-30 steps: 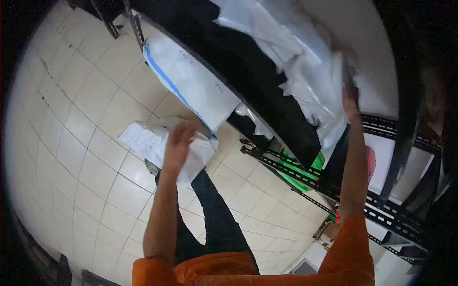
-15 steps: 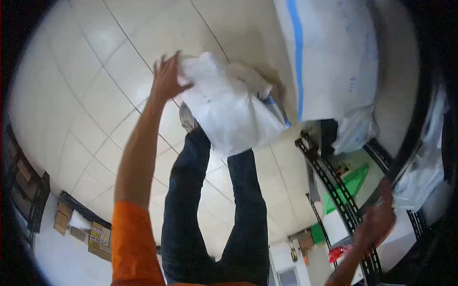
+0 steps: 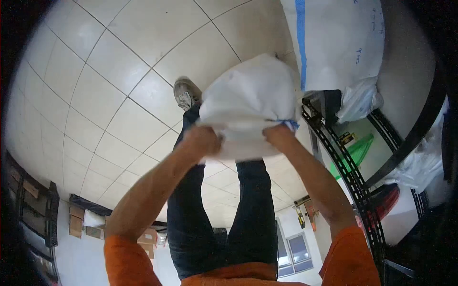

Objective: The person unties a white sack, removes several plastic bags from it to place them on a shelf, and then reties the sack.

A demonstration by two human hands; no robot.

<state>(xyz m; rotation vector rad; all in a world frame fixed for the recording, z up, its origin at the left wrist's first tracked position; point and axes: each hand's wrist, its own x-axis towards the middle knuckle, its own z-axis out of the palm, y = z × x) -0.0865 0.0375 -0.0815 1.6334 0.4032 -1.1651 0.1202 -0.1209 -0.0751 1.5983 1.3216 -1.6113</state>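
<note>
A white sack (image 3: 253, 90) with a bit of blue at its right edge hangs in front of my legs. My left hand (image 3: 202, 141) is closed on the sack's near left edge, somewhat smeared by motion. At the near right edge, beside the blue part, my right hand (image 3: 280, 137) grips the same sack. Between the two hands the near edge is stretched across and blurred. Whether anything is inside the sack cannot be seen.
A large white sack with a blue stripe (image 3: 329, 47) stands at the upper right. Below it is a black slotted metal rack (image 3: 341, 167) with a green item (image 3: 358, 155) and clear plastic bags (image 3: 359, 100). My shoe (image 3: 186, 93) is on the tiled floor (image 3: 119, 66).
My right hand has come from the rack to the sack and taken hold of it. My left hand, open beside the sack before, has moved nearer and closed on its edge.
</note>
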